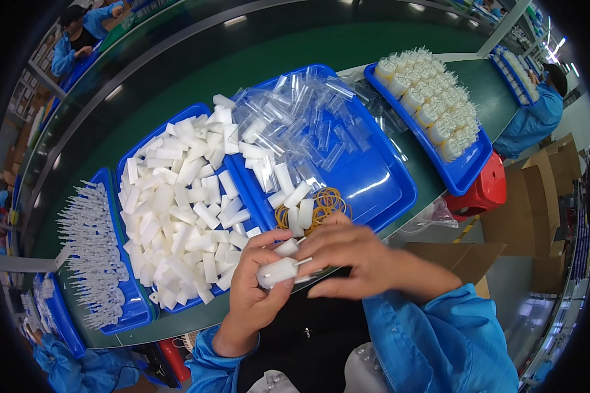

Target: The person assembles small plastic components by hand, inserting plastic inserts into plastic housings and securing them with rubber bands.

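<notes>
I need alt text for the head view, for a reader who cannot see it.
A person's left hand holds white parts with thin stems; the blurred right hand is beside them. Beyond, blue trays hold white blocks, clear sleeves and yellow rubber bands.

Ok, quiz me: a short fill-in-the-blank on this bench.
White, foam-like blocks are heaped in a rectangular plastic tray coloured ____.
In the picture, they lie mostly to the ____ of the clear plastic sleeves.
The bare left hand holds a white, thin-stemmed piece; the blurred bare hand is the ____ one.
Missing words: blue; left; right.
</notes>
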Motion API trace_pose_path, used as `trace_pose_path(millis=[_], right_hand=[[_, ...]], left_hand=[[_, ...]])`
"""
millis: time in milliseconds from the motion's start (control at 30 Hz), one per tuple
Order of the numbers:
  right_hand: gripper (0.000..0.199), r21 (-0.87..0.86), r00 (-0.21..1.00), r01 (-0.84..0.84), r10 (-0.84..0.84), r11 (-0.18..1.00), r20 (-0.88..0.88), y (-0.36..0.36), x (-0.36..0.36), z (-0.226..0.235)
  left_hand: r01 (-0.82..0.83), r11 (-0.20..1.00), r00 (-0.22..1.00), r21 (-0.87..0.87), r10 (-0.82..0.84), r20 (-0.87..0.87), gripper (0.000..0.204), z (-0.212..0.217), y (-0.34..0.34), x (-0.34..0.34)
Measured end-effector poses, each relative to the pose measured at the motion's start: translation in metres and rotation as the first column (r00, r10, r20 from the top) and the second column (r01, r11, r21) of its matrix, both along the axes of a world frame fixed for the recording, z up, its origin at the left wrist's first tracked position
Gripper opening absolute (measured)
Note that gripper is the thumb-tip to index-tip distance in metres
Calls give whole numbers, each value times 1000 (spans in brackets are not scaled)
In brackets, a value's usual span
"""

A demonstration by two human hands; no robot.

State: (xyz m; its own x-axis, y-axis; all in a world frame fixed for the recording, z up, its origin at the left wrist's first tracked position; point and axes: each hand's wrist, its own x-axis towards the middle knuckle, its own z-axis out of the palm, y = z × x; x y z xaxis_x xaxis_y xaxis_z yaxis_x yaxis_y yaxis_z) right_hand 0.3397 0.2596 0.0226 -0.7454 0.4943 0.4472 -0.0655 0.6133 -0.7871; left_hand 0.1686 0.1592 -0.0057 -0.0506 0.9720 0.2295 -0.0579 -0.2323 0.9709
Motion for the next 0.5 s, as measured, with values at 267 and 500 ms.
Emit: trace_pose_path(millis=[267,500], right_hand=[[18,604,822,77,-393,793,412,114,19,-22],[25,366,656,43,-303,930,692,105,19,-11]], left_hand=[[-67,997,972,-39,74,224,22,-12,3,7],[-146,988,984,-58,151,90,23,-10,1,4]])
